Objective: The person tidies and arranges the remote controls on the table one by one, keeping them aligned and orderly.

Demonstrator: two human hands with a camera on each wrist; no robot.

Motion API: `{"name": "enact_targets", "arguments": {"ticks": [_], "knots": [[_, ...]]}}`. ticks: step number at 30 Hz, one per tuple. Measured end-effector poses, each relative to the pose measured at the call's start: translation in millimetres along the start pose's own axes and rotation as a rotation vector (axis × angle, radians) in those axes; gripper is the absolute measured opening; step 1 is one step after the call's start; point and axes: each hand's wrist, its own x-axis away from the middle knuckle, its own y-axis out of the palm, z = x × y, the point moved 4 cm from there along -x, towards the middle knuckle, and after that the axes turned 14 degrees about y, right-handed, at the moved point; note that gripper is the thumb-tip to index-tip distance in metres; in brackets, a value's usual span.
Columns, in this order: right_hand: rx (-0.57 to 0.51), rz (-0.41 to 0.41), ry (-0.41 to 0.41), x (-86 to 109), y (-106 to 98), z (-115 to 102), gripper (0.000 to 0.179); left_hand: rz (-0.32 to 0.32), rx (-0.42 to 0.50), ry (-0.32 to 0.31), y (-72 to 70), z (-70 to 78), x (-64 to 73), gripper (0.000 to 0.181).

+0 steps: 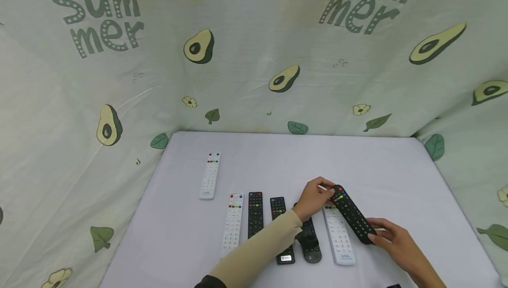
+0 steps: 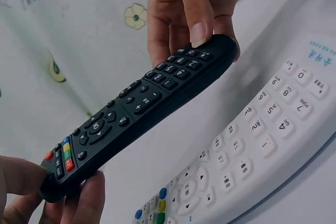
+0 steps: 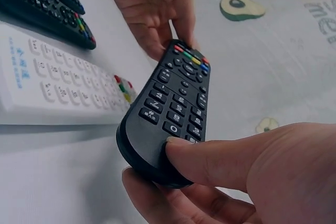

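Both hands hold a black remote control [image 1: 352,213] tilted above the table. My left hand [image 1: 315,197] pinches its far end, near the coloured buttons. At the near end, my right hand [image 1: 394,244] grips it with the thumb on top, by the number keys in the right wrist view [image 3: 163,129]. Beneath and just left of it lies a white remote [image 1: 338,237], also seen beside it in the left wrist view. Under the left forearm is a black remote with a rounded end [image 1: 311,239], partly hidden by the wrist.
Further left, a row holds a slim black remote [image 1: 278,206], another black remote [image 1: 255,213] and a white remote [image 1: 233,219], some partly covered by the left sleeve. One more white remote [image 1: 210,175] lies farther back. Patterned cloth [image 1: 238,80] hangs behind the white table [image 1: 297,160].
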Motion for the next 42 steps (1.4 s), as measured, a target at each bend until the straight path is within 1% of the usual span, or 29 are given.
{"name": "enact_targets", "arguments": {"ticks": [2, 5, 8, 11, 13, 15, 19, 22, 26, 32, 36, 39, 42], "knots": [[-0.018, -0.01, 0.024, -0.3, 0.1, 3.4, 0.054, -0.019, -0.017, 0.004, 3.7, 0.7, -4.2, 0.018], [-0.037, -0.017, 0.04, -0.5, 1.5, 9.0, 0.057, -0.041, -0.043, -0.007, 9.4, -0.2, -10.6, 0.017], [-0.044, -0.002, 0.033, 0.2, 3.0, 13.6, 0.058, -0.063, -0.063, -0.025, 15.4, -3.1, -16.7, 0.016], [-0.056, 0.029, 0.008, 1.5, 4.1, 17.0, 0.057, -0.084, -0.102, -0.044, 20.5, -6.2, -23.1, 0.016], [-0.07, 0.031, 0.003, 1.5, 5.4, 18.6, 0.058, -0.096, -0.124, -0.055, 23.4, -8.1, -27.3, 0.015], [-0.077, 0.026, 0.021, 0.5, 7.3, 19.5, 0.06, -0.108, -0.141, -0.07, 26.0, -9.8, -31.0, 0.015], [-0.064, 0.008, 0.093, -2.5, 11.8, 20.7, 0.064, -0.137, -0.17, -0.094, 29.9, -12.1, -36.1, 0.015], [-0.054, 0.018, 0.099, -3.1, 13.7, 21.9, 0.065, -0.176, -0.226, -0.08, 32.0, -13.7, -39.9, 0.016], [-0.04, 0.037, 0.086, -2.5, 14.9, 24.2, 0.064, -0.226, -0.319, -0.038, 35.2, -17.1, -45.1, 0.017], [-0.007, 0.069, 0.059, 0.5, 16.0, 26.9, 0.062, -0.277, -0.419, -0.001, 41.2, -22.4, -49.2, 0.016], [0.018, 0.088, 0.05, 2.9, 16.1, 25.3, 0.06, -0.297, -0.452, 0.003, 44.3, -21.6, -50.2, 0.016], [0.06, 0.116, 0.063, 4.1, 16.2, 23.4, 0.06, -0.303, -0.467, -0.005, 47.2, -20.9, -51.1, 0.016], [0.118, 0.144, 0.072, 4.7, 17.0, 21.5, 0.061, -0.313, -0.502, -0.01, 49.0, -20.9, -51.2, 0.018]]}}
